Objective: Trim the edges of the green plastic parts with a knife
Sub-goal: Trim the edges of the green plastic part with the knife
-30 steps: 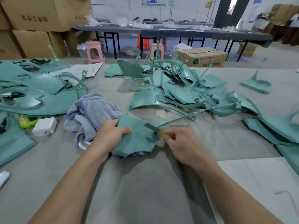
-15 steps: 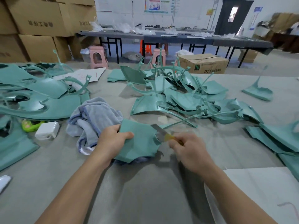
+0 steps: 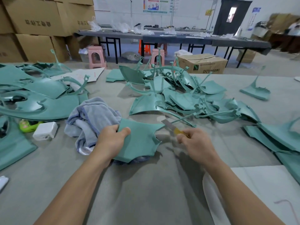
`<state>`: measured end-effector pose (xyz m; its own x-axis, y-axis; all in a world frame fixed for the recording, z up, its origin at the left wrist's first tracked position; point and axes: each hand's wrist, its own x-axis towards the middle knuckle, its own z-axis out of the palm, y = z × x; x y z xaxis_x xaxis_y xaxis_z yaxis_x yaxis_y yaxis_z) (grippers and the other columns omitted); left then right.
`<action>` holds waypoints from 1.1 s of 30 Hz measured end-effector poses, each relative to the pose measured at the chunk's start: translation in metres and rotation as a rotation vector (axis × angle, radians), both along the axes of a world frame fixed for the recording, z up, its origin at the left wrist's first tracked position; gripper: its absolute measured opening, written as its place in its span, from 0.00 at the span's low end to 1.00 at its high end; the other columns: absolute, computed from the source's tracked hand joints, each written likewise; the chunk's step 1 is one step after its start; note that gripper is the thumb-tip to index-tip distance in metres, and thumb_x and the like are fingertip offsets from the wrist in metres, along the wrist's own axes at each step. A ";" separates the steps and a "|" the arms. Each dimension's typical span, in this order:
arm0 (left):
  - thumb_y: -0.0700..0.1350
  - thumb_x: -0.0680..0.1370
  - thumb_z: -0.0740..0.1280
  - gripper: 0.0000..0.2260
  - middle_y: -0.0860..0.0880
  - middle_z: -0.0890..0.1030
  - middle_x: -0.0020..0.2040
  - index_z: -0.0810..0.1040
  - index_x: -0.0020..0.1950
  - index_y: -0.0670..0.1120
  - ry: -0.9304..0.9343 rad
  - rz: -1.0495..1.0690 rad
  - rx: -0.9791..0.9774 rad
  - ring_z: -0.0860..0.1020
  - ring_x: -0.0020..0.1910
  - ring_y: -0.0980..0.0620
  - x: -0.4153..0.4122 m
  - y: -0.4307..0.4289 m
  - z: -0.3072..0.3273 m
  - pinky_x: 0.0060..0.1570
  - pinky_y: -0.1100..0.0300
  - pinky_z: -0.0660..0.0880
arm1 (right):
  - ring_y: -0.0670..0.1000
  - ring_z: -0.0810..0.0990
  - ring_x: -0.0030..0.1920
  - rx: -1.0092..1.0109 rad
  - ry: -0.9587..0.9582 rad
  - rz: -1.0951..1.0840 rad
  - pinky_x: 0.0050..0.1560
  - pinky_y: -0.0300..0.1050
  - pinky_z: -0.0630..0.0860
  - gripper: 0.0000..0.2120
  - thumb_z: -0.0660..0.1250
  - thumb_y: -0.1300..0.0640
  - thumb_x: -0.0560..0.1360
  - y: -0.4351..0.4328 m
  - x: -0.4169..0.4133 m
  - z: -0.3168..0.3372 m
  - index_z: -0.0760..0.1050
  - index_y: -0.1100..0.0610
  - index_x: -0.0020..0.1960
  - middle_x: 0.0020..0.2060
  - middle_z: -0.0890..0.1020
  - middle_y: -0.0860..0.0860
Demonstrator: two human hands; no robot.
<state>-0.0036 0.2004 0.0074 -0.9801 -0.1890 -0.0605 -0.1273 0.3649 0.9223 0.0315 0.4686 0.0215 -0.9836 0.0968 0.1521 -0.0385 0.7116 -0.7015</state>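
At centre frame the left hand (image 3: 112, 142) grips a green plastic part (image 3: 139, 140) by its left edge, thumb on top, just above the grey tabletop (image 3: 146, 192). The right hand (image 3: 196, 143) pinches a yellow-handled knife (image 3: 172, 126), its blade pointing up-left beside the part's upper right corner. A heap of green parts (image 3: 178, 96) lies behind, upper centre. A blue-grey cloth (image 3: 90, 117) sits left of the part. The cardboard box (image 3: 203, 64) beyond reads "DTY"; the rest is illegible.
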 end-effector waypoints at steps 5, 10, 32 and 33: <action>0.50 0.79 0.69 0.09 0.54 0.86 0.36 0.84 0.43 0.48 0.003 0.022 0.022 0.84 0.34 0.52 0.001 0.001 0.001 0.33 0.58 0.78 | 0.44 0.69 0.27 0.084 -0.112 0.316 0.33 0.47 0.68 0.13 0.69 0.53 0.77 -0.007 0.013 -0.002 0.76 0.57 0.36 0.25 0.73 0.48; 0.49 0.79 0.69 0.08 0.51 0.86 0.37 0.84 0.44 0.48 -0.003 0.029 0.055 0.85 0.38 0.47 0.002 0.001 0.000 0.42 0.49 0.82 | 0.45 0.64 0.25 -0.054 -0.016 0.063 0.31 0.45 0.62 0.13 0.69 0.57 0.76 0.007 0.005 0.005 0.76 0.56 0.33 0.22 0.69 0.45; 0.41 0.76 0.68 0.06 0.43 0.87 0.44 0.86 0.47 0.43 0.042 0.138 0.809 0.83 0.33 0.46 0.012 -0.044 0.044 0.30 0.58 0.78 | 0.44 0.72 0.27 0.238 -0.060 -0.165 0.31 0.42 0.67 0.11 0.69 0.51 0.74 0.031 0.015 0.003 0.77 0.50 0.33 0.24 0.75 0.44; 0.40 0.78 0.65 0.09 0.42 0.86 0.48 0.84 0.54 0.42 0.044 0.128 0.868 0.83 0.36 0.45 0.013 -0.049 0.045 0.30 0.59 0.78 | 0.46 0.74 0.31 0.301 -0.014 -0.275 0.34 0.43 0.69 0.09 0.67 0.49 0.75 0.027 0.017 0.005 0.79 0.47 0.36 0.28 0.79 0.43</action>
